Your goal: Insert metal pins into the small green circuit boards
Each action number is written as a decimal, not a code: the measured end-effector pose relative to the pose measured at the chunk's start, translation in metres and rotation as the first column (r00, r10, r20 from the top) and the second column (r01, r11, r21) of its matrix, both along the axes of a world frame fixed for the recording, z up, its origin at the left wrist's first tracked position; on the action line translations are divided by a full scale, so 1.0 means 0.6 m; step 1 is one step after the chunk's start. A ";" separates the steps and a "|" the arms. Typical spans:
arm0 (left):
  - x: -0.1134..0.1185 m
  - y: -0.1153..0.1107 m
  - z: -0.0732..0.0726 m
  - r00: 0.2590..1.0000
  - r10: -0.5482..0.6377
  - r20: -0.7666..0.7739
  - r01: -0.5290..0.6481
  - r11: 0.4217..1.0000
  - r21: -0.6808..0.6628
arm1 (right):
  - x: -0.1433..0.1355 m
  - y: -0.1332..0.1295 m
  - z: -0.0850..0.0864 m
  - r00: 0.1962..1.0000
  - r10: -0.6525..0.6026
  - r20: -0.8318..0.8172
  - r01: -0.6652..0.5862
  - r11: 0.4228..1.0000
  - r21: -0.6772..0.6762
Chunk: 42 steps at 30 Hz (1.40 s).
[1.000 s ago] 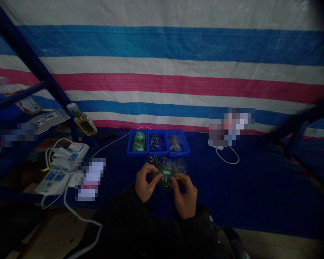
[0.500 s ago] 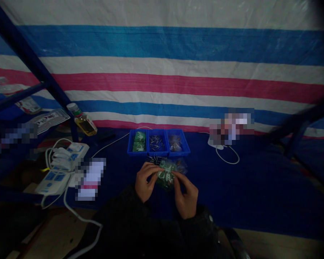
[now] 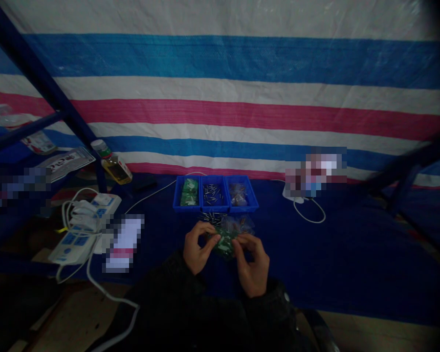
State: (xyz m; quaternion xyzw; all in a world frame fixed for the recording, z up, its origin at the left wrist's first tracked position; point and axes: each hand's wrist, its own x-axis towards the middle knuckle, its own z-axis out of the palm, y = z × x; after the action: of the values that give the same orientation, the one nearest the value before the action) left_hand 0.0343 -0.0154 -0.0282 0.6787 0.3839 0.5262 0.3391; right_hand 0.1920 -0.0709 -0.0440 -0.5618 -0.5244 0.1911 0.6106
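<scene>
A clear plastic bag with green contents (image 3: pixel 225 243) is pinched between my two hands over the blue table. My left hand (image 3: pixel 199 248) grips its left side with thumb and fingers, and my right hand (image 3: pixel 253 264) grips its right side. Just beyond the bag lie a small pile of dark metal pieces (image 3: pixel 212 218) and another clear bag (image 3: pixel 245 225). Behind them stand three joined blue trays: the left tray (image 3: pixel 187 209) holds green packets, the middle tray (image 3: pixel 214 209) thin metal pieces, the right tray (image 3: pixel 244 209) clear packets with brownish contents.
At the left are a power strip (image 3: pixel 71 248) with white cables, a blurred bright phone-like object (image 3: pixel 125 243) and a bottle of yellow liquid (image 3: pixel 116 169). A blurred object (image 3: pixel 315 173) with a white cable stands at the back right, before a striped sheet (image 3: pixel 220 115).
The fingers of both hands have shifted on the green bag, the left thumb and fingertips now nearer its upper left. The bag's top has changed shape and sits slightly lower.
</scene>
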 end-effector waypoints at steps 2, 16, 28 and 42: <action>-0.001 -0.001 0.003 0.999 -0.022 -0.039 0.022 1.000 0.009 | 0.001 -0.001 0.000 1.000 0.012 0.005 -0.012 1.000 -0.004; -0.008 0.011 -0.002 0.994 -0.029 -0.102 0.042 0.990 0.132 | 0.005 0.000 0.008 0.993 0.055 0.101 -0.058 0.998 0.033; 0.001 0.001 0.001 0.999 0.043 -0.030 -0.042 0.999 0.033 | -0.003 0.000 0.003 1.000 -0.020 0.007 0.020 1.000 0.024; -0.006 0.010 0.000 0.995 -0.013 -0.095 0.020 0.997 0.080 | 0.003 -0.002 0.008 0.998 -0.007 0.060 0.006 1.000 0.022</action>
State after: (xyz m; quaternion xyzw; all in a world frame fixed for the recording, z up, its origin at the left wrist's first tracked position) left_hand 0.0307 -0.0097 -0.0284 0.7193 0.3722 0.5058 0.2971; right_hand 0.1935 -0.0721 -0.0395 -0.5624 -0.5426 0.1666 0.6013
